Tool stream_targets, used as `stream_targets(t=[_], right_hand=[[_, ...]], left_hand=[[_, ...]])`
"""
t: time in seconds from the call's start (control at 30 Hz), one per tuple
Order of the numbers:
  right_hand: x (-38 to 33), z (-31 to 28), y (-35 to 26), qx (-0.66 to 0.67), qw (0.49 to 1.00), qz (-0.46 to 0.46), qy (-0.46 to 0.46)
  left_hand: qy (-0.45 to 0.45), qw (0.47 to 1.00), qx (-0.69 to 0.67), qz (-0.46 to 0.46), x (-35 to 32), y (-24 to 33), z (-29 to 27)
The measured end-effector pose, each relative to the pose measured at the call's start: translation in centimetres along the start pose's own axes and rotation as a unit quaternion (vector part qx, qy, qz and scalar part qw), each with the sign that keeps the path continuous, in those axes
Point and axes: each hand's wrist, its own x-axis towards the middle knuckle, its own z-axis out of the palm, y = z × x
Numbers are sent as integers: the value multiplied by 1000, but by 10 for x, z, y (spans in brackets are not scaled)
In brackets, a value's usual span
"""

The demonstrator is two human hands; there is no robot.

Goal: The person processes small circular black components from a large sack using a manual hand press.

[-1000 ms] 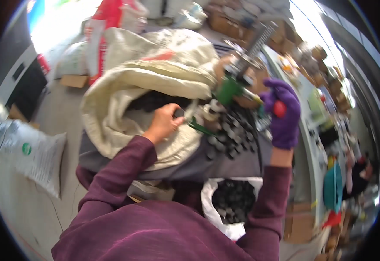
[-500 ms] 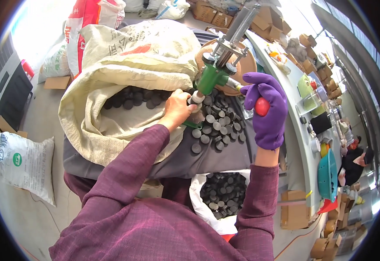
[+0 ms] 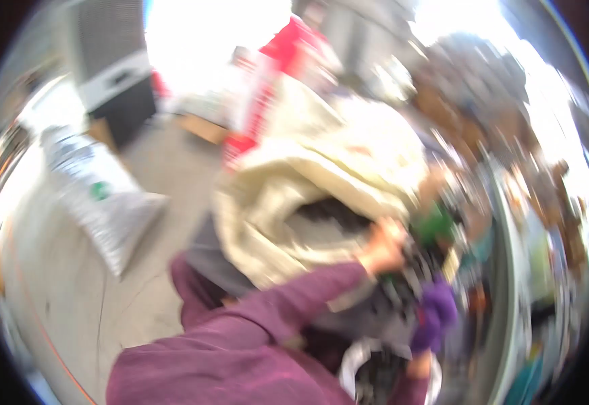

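The bare left hand [image 3: 383, 247] is between the cream sack [image 3: 248, 226], dark pieces [image 3: 333, 210] inside, and the green press [image 3: 436, 225]; the purple-gloved right hand [image 3: 435, 312] is below the press. Blur hides whether either hand's fingers grip anything. A white bag [image 3: 350, 370] crowds the right forearm [image 3: 412, 390]; a red-and-white sack [image 3: 267, 88] stands behind.

Grey cloth-cov'd worktop [image 3: 206, 255] w/ open cream sack [image 3: 246, 233] on it; green press [image 3: 435, 226] & dark bits [image 3: 397, 291] just R of sack, v. blurred; pale floor [image 3: 181, 169] w/ stuffed white bag [image 3: 105, 206] lying L, cardboard pc. [image 3: 203, 129] farther back
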Motion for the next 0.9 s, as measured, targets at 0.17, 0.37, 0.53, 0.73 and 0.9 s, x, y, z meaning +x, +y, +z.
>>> stream_targets(t=[0.17,0.37,0.53,0.73,0.9], right_hand=[[9,15,-33,44,988,133,-69],[24,17,-49,76,976,186,-84],[68,-12,-30,99,975,183,-81],[127,-13,-34,110,987,112,-28],[143,-29,1,145,981,117,-52]], left_hand=[[98,984,-146,6,-28,-49,-21],[4,989,123,-76,-67,-114,-71],[24,982,186,-33,-74,-113,-66],[-9,973,224,-63,-76,-110,-65],[-16,976,212,-49,-82,-110,-79]])
